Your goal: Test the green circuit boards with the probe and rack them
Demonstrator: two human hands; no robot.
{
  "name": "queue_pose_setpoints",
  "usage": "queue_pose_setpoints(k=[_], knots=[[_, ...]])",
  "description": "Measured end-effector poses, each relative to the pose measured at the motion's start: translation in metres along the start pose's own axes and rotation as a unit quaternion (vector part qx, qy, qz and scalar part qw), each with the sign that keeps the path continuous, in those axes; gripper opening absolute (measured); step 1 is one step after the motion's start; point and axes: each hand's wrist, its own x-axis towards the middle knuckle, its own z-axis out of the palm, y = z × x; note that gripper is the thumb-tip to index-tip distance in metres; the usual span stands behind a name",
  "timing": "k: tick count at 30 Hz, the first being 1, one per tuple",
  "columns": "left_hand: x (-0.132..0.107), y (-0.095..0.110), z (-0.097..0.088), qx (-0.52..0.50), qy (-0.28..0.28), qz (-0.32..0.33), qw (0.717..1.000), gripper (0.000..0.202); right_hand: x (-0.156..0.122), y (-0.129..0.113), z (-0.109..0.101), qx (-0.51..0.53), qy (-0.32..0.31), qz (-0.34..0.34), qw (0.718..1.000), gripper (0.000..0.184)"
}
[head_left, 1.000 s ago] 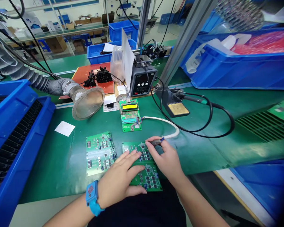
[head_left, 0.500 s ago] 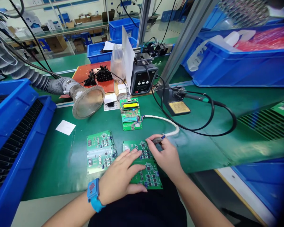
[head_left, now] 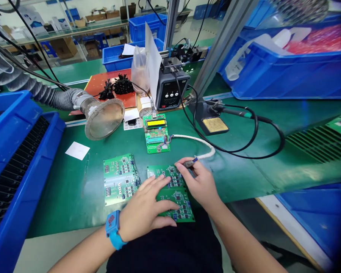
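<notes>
My left hand (head_left: 146, 206) lies flat, fingers spread, on a green circuit board (head_left: 174, 199) at the bench's front edge. A blue wrist strap (head_left: 113, 229) circles that wrist. My right hand (head_left: 199, 182) pinches a small dark probe (head_left: 190, 163) and presses its tip onto the same board's upper part. A white sleeved cable (head_left: 200, 146) runs from the probe to a small green programmer board with a lit yellow display (head_left: 156, 132). A second green circuit board (head_left: 119, 178) lies just left of the one under my hands.
A grey fume-extraction hose with a metal funnel (head_left: 102, 117) points at the bench. A soldering station (head_left: 172, 91) and an iron in its stand (head_left: 213, 121) sit behind. Blue bins (head_left: 14, 159) flank the green mat (head_left: 74, 189); a white paper slip (head_left: 77, 150) lies at left.
Both hands stay on the board with almost no movement. The whole view has shifted slightly upward as my head tilted.
</notes>
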Motion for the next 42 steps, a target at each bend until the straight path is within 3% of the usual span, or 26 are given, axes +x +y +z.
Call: queue_pose_setpoints(k=[6,14,20,25,35,42], knots=[[-0.0001,0.0016,-0.0011,-0.005,-0.010,-0.002,1.000,0.026,0.0002,-0.0003,0.0001,-0.004,-0.001,-0.003,1.000,0.019],[-0.0006,0.0004,0.0023,-0.013,0.014,-0.013,1.000,0.070,-0.0004,0.0016,0.0002,0.000,-0.004,-0.005,1.000,0.015],[-0.0027,0.0012,0.0050,0.003,0.033,-0.021,0.999,0.080,-0.0007,0.0021,0.0000,-0.002,-0.003,-0.002,1.000,0.014],[-0.0022,0.0013,0.0066,0.043,0.027,-0.028,0.998,0.105,-0.0005,0.0031,0.0004,0.004,-0.002,-0.002,1.000,0.014],[0.0036,0.0034,0.0022,0.138,0.006,-0.021,0.990,0.102,-0.0001,0.0045,0.0000,-0.008,-0.004,-0.018,1.000,0.014],[0.0030,0.0030,0.0036,0.145,0.006,-0.018,0.989,0.104,0.0009,0.0042,0.0039,-0.040,0.023,-0.018,0.999,0.012]])
